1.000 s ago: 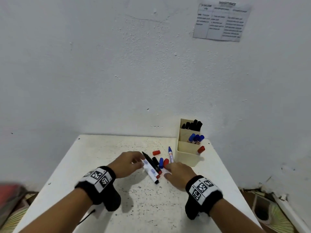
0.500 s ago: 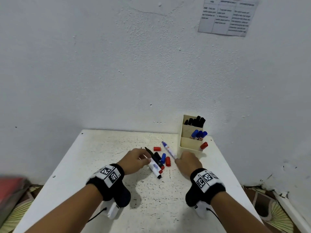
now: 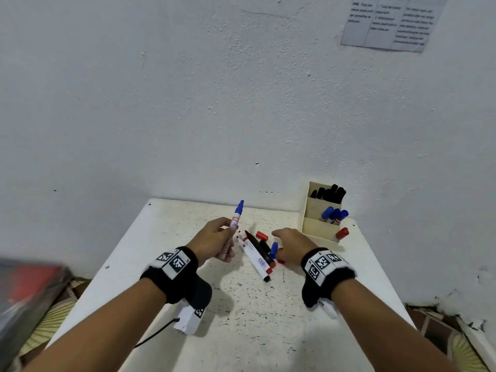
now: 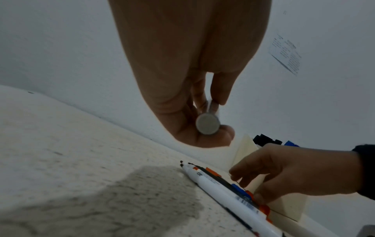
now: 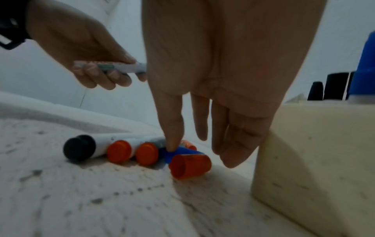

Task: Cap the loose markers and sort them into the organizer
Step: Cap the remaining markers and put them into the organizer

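Left hand [image 3: 214,241] gripping uncapped blue marker [image 3: 235,218] tip-up above the table [image 3: 161,237], its flat butt end visible only from left wrist, right hand [image 3: 292,244] spread, one fingertip [image 5: 171,146] on loose blue cap [image 5: 182,152] seen only from right wrist, organizer [image 3: 316,232] far right, marker labels unreadable.

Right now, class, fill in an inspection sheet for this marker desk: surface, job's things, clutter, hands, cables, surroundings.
Surface: white table, speckled with dark marks.
Job's things: uncapped blue marker in the left hand; uncapped markers lie side by side on the table; loose blue cap and red cap beside them; organizer at the right rear, black, blue and red markers sorted by compartment.
Clutter: nothing seen.
Hands: left hand grips the blue marker, tip up; right hand reaches down, one finger touching the blue cap.
Cables: black cable at the left wrist camera.
Surroundings: white wall; printed sheet upper right.
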